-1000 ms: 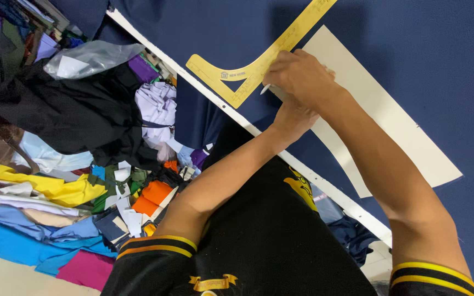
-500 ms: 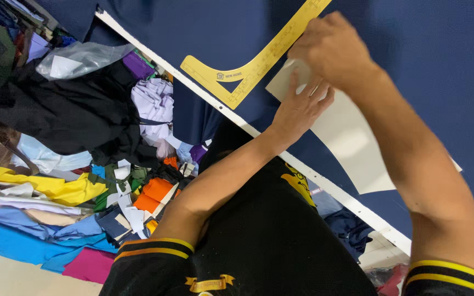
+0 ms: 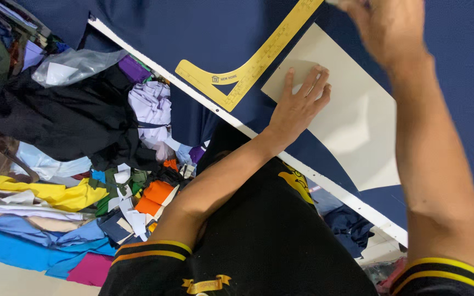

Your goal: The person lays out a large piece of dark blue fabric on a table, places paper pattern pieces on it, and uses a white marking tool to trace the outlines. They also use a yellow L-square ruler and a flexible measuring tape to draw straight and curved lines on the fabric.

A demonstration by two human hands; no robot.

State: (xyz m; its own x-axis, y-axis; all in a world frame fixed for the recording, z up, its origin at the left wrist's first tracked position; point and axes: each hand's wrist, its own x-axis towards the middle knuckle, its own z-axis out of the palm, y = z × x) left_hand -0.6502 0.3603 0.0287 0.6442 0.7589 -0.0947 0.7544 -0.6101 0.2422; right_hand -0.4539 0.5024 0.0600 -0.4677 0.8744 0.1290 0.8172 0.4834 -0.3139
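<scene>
Fingers [image 3: 309, 82] of the left hand [image 3: 298, 107] spread flat, pressing down on the near corner of a cream, smooth, stiff card pattern piece [image 3: 352, 120] with straight edges and one long curved side. Lying on dark navy woven cloth [image 3: 215, 27] draped smooth over the worktop [image 3: 325, 189], white-edged along its rim. Just beside the card, touching its upper edge: a yellow plastic L-shaped tailor's ruler [image 3: 250, 68] with a rounded inner curve and printed scale marks. Right hand [image 3: 390, 30] raised above the card's far end, blurred, fingers curled; whether pinching anything, cannot tell. Beyond the worktop's edge, a heap of crumpled fabric scraps [image 3: 83, 181]: black, yellow, blue, orange, lilac, magenta, with a clear, wrinkled plastic bag [image 3: 75, 66] on top.
</scene>
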